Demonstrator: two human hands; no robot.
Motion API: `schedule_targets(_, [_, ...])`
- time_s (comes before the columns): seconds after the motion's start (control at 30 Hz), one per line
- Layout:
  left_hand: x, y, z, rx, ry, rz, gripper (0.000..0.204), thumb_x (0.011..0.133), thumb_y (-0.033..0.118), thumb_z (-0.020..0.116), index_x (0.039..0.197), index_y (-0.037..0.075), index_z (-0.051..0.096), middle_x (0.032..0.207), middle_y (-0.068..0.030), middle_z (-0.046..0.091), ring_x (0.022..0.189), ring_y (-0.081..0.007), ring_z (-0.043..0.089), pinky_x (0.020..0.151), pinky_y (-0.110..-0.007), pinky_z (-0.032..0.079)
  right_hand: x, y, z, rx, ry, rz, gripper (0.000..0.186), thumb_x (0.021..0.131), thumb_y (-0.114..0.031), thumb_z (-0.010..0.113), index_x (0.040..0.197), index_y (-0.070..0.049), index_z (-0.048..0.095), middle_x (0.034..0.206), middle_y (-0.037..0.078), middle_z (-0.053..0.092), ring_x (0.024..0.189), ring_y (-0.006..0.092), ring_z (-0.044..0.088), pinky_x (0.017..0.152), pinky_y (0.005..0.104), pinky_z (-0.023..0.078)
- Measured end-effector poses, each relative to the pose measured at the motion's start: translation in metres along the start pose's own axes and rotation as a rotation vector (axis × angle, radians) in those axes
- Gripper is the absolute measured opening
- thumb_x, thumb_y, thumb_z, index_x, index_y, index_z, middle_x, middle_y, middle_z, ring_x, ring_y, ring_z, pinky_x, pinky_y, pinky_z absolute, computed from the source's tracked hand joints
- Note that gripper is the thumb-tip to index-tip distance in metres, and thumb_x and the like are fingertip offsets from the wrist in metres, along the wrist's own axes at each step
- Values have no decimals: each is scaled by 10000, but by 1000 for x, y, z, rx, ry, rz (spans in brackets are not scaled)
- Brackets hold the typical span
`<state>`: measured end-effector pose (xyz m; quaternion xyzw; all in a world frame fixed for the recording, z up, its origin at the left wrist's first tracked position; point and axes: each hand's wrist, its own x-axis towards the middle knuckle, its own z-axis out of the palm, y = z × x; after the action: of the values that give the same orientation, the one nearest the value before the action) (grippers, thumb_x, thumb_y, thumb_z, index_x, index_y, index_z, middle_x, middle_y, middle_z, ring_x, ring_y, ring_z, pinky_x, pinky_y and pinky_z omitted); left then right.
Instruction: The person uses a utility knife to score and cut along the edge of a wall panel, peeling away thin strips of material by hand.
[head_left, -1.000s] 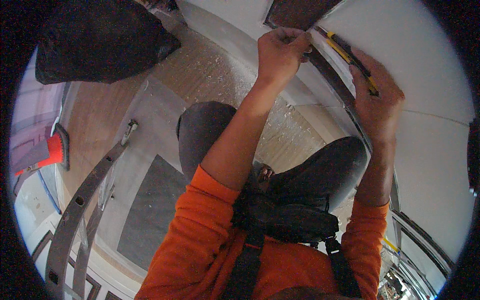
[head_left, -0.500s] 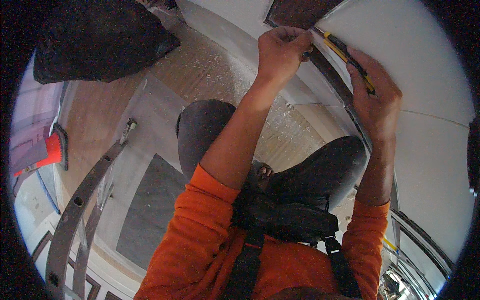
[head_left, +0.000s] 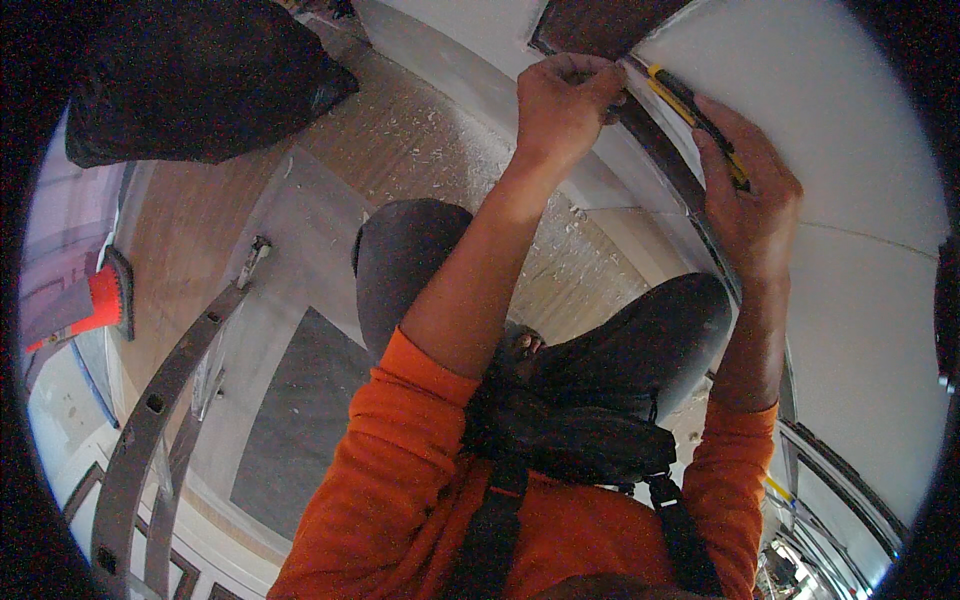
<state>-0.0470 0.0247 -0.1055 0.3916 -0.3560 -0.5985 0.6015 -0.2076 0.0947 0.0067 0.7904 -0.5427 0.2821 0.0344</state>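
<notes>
Knife, yellow and black, lies along a white panel's edge, the right hand's grip clamped around it. Beside its tip, the left hand's grip is pinched together; what it holds, if anything, I cannot tell.

left grip: inner side hidden | black bag: top cut off
</notes>
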Motion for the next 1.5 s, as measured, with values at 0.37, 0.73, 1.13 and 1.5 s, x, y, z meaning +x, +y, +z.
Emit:
schedule_targets(0.37, [-2, 5, 1, 27, 13, 8, 214, 921, 170, 732, 971, -38, 736, 846, -106, 743, 719, -164, 707, 605, -290, 586, 2, 2, 1, 1, -8, -50, 284, 916, -44, 722, 1198, -78, 734, 1158, 109, 744, 1077, 224, 713, 930, 354, 551])
schedule_targets(0.73, [-8, 12, 4, -53, -1, 45, 157, 897, 94, 731, 899, -62, 734, 796, -125, 736, 686, -171, 700, 654, -287, 582, 22, -7, -17, -151, -197, -112, 266, 938, -111, 695, 1202, -101, 728, 1139, 111, 738, 1038, 278, 721, 906, 376, 559])
schedule_targets(1.13, [5, -14, -7, -126, -139, 95, 190, 961, 161, 714, 914, -23, 712, 856, -67, 701, 781, -141, 672, 740, -305, 584, 33, -7, -36, -138, -271, -249, 270, 933, -99, 696, 1202, -101, 725, 1119, 110, 741, 997, 304, 726, 882, 375, 570])
schedule_targets(1.5, [3, -4, -5, -263, -87, 4, 192, 944, 167, 746, 964, -18, 702, 880, -73, 700, 793, -169, 686, 739, -321, 593, 34, -15, -35, -173, -235, -219, 287, 938, -103, 698, 1223, -123, 725, 1135, 105, 741, 1021, 296, 725, 895, 366, 567])
